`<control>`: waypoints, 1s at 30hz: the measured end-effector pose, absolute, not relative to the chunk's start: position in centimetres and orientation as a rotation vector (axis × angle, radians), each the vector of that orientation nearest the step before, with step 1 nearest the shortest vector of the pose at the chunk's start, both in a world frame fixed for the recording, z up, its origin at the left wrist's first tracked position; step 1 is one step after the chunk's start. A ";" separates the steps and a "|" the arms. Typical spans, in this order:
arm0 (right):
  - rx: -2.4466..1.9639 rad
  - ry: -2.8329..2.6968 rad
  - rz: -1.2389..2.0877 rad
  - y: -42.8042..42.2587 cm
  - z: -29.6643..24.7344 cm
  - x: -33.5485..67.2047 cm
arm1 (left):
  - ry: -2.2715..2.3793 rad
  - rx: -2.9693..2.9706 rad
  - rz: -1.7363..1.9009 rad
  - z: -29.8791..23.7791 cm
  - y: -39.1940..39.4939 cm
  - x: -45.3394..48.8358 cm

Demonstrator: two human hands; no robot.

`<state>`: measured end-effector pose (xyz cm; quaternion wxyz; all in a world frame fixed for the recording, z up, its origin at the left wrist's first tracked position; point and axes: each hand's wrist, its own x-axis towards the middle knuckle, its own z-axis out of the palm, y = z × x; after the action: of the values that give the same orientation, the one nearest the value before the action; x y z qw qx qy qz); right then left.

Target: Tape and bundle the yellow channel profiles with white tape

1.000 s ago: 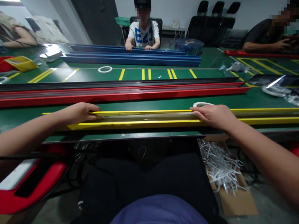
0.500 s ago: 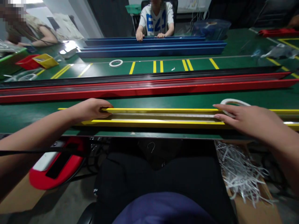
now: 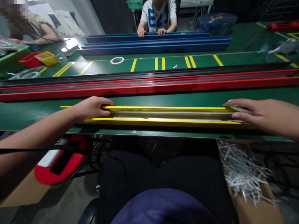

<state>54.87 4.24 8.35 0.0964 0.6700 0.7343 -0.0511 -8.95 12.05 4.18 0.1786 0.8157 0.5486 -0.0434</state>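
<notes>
A long yellow channel lies along the near edge of the table, its open side up. A pale strip runs inside it between my hands. My left hand is closed at the channel's left part, thumb inside and fingers over the far wall. At the right part, my right hand is closed around a roll of white tape, seen nearly edge-on. Its fingertips are at the channel's far wall, and the palm hides part of the roll.
Behind the yellow channel lie a red channel and a black one. Another white tape roll lies farther back. Across the table a person rests hands on blue channels. White strips fill a box below right.
My right hand has moved right along the yellow channel with the tape roll, which has turned from lying open to nearly edge-on. My left hand stays at the same part of the channel.
</notes>
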 end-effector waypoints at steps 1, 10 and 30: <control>1.995 2.143 -0.145 4.3 8.3 54.8 | 1.558 2.295 -0.118 4.2 12.0 -8.9; 2.048 1.945 -0.043 3.1 8.5 52.0 | 1.596 2.256 -0.126 4.1 11.9 -8.7; 1.965 1.889 0.007 4.7 8.1 49.6 | 1.411 2.438 -0.176 4.4 12.6 -8.3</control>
<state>49.59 4.68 8.12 0.2064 0.7053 0.6782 0.0025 -8.33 12.62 4.42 0.1590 0.8527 0.4937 -0.0616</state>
